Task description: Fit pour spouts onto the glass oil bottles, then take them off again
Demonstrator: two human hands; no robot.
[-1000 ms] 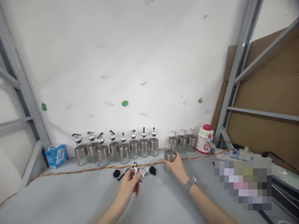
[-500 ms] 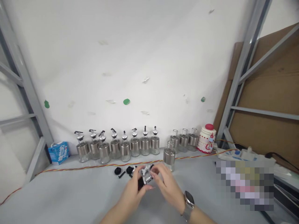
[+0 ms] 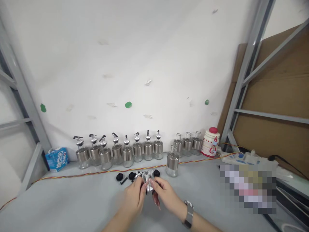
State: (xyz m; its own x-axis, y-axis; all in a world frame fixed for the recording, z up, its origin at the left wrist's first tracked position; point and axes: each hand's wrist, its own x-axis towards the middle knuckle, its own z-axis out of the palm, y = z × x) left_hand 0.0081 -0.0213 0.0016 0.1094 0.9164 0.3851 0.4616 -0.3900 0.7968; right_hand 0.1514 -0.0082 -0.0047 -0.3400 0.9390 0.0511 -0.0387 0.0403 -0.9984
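Close together low in the middle, my left hand [image 3: 133,195] and my right hand [image 3: 167,195] are both closed on a silver pourer top [image 3: 150,187]. Both thumbs press on its upper side, and dark parts show beneath it; the fingers hide much of it. Just beyond my fingertips lie more silver pourer pieces [image 3: 146,175]. Black round stoppers [image 3: 119,177] and a short black strip [image 3: 124,180] rest to their left, another black stopper [image 3: 156,173] to their right. An open-necked glass bottle [image 3: 172,161] with a steel sleeve stands beyond my right hand.
Along the wall stands a row of several bottles with pourers [image 3: 127,153], then three open-necked bottles [image 3: 187,144]. A red-lidded white jar [image 3: 210,143] is at their right, a blue carton [image 3: 57,159] far left. A twisted wire [image 3: 96,173] crosses the grey table [image 3: 79,203].
My hands have come together around the silver pourer top, thumbs now on it. The right hand has turned at the wrist, uncovering the black stopper behind. The whole view has shifted slightly.
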